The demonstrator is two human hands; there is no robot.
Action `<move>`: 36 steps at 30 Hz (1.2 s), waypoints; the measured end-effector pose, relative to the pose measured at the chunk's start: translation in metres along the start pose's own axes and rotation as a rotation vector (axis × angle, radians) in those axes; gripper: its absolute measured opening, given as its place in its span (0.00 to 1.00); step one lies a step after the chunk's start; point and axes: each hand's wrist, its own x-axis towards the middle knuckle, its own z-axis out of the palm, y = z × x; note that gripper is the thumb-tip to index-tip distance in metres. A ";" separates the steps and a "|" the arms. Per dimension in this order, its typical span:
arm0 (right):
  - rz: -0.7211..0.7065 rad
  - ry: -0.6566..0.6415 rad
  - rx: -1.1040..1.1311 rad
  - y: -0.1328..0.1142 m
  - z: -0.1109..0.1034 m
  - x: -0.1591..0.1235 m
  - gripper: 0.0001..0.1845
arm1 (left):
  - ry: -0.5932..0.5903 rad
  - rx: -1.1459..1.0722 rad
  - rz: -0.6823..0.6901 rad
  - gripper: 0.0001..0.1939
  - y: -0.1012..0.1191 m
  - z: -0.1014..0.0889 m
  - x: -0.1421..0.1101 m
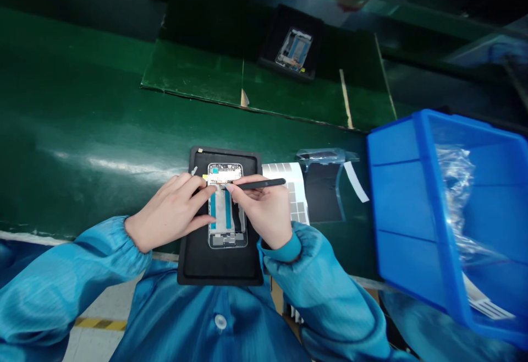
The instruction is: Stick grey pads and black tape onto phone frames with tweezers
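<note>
Head cam view only here, folks. A phone frame (226,235) with two blue strips down its middle is laid flat on a black rubber mat (220,265), and that mat sits at the front edge of the green counter (103,131). The frame is held lightly by the left hand (169,210), whose fingers are spread over it and aren't clamped on anything. A slim black tweezers-like tool (259,184) is pinched firmly in the right hand (268,208), with its tip brought down at the frame's upper part. Whether anything is caught at the tip is too small to tell, tbh.

Just right of the mat, a sheet of grey square labels (293,186) is lying, with a clear plastic bag (324,191) holding a black sheet right beside it. A blue plastic bin (412,186) with clear wrap inside is sitting at the counter's right end. Toward the back edge, a second black mat (272,43) is seen carrying another phone frame (293,48). Blue smock sleeves (70,268) are worn on both arms.
</note>
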 end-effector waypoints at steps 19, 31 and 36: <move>-0.019 0.220 0.006 0.001 -0.026 -0.021 0.09 | -0.145 0.176 -0.004 0.26 0.010 -0.008 0.011; 0.005 0.286 0.095 0.016 -0.055 -0.036 0.10 | -0.034 0.187 -0.020 0.23 0.008 -0.002 0.002; -0.018 0.258 0.118 0.014 -0.055 -0.036 0.10 | 0.032 0.215 -0.020 0.23 0.009 0.002 0.002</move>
